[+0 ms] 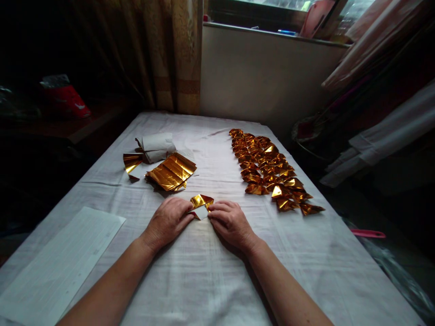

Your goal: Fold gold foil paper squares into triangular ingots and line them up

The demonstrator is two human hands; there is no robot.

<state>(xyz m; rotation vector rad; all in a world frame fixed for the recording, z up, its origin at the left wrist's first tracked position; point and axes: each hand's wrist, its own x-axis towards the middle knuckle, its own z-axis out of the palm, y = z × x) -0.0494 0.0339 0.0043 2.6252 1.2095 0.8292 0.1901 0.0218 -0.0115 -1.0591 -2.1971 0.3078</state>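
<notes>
Pinching a small gold foil paper (201,202) betw. both sets of fingers on the cloth-covered counter (204,271): left hand (169,220) closing on its left edge, right hand (231,222) on its right. Lying beyond left fingers, stack of gold foil sheets (172,172); beyond right fingers, rows of folded gold pieces (268,170). Resting well left, white sheet (57,267).

Dim scene; daylight from window (288,9) ahead, glare on gold foil, dark corners, wide-angle edge bending.
</notes>
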